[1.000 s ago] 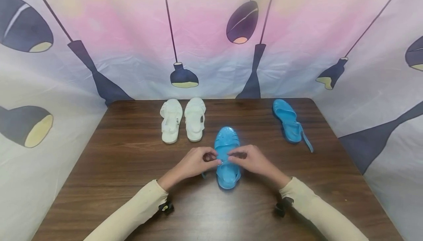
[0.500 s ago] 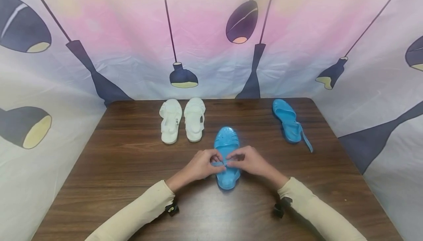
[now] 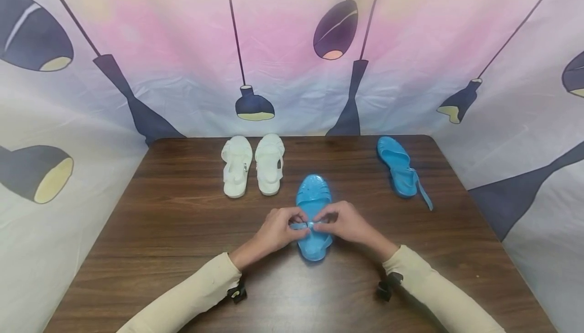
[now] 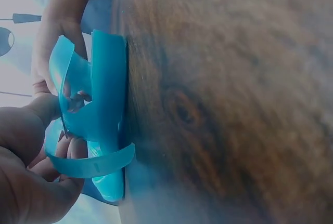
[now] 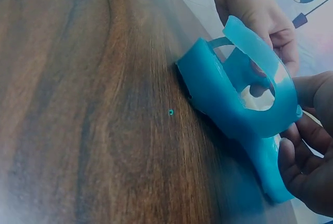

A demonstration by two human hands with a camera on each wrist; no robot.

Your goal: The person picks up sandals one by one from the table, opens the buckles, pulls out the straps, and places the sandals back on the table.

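Observation:
A blue jelly sandal lies sole down at the middle of the table, toe pointing away. My left hand pinches its ankle strap between thumb and fingertips. In the left wrist view the strap's free end curves out past those fingers. From the other side, my right hand pinches the strap near the small buckle, thumb and index close to the left fingertips. The right wrist view shows the heel band standing up from the sole. Fingers partly hide the buckle.
A pair of white sandals stands at the back left. Another blue sandal lies at the back right, its strap hanging loose onto the brown wooden table. A printed cloth hangs behind the table.
My left hand has shifted slightly right and nearer, bringing the strap across the sandal to the buckle. The right hand stays almost in place. Over the last half second little has moved.

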